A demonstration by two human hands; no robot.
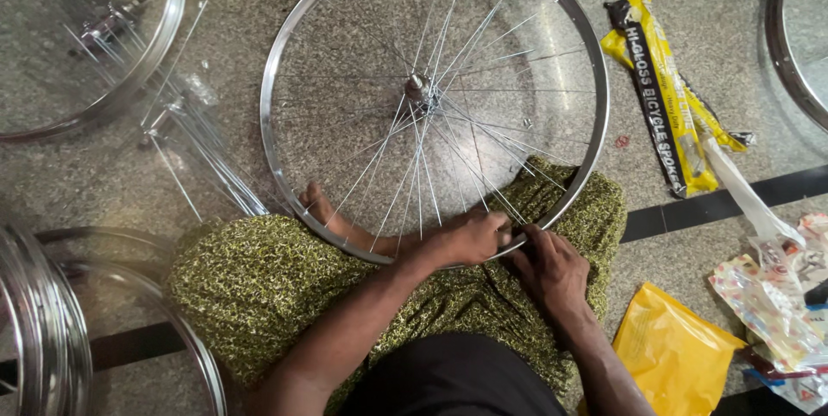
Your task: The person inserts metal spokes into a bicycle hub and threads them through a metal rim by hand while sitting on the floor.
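Wheel rim (285,45) on lap; left hand (470,237), right hand (548,268) pinch its near edge.

The person wears a green-and-yellow speckled wrap (259,282) over the legs (a dark garment (453,377) above it), arms and foot bare.

I see a speckled grey stone floor (241,2) crossed by a dark inlaid strip (690,209). A spoked bicycle wheel (595,80) lies on it at centre, its near edge resting on my lap. At 10 o'clock lie a second rim with hub (168,28) and a loose bundle of spokes (216,157). At 8 o'clock lie stacked bare rims (43,321). At 2 o'clock lies a yellow-and-black spoke packet (660,88); at 1 o'clock, another rim (785,54). At 4 o'clock lie a yellow bag (673,356) and clear plastic wrappers (768,295).
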